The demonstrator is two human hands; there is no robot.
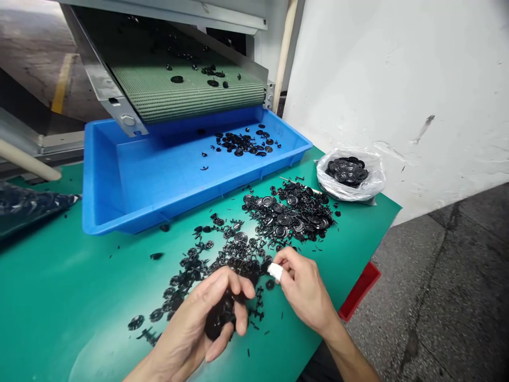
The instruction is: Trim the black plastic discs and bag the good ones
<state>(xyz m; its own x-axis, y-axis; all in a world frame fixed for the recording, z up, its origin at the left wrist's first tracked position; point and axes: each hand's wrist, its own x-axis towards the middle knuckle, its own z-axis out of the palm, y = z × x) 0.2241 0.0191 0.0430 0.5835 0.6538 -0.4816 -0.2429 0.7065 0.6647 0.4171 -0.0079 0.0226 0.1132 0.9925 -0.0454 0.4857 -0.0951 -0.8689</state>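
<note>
Black plastic parts (221, 318), half hidden inside the left hand (190, 323)

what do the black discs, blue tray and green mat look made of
The black discs look like glossy injection-moulded plastic, with thin runners attached. The blue tray looks like rigid moulded plastic, with a ribbed wall. The green mat looks like rubber or vinyl sheet, semi-matte; hard to tell.

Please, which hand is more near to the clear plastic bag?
The right hand is nearer: it is over the green mat, below and left of the clear plastic bag. The left hand is farther, holding a clump of black plastic parts.
</note>
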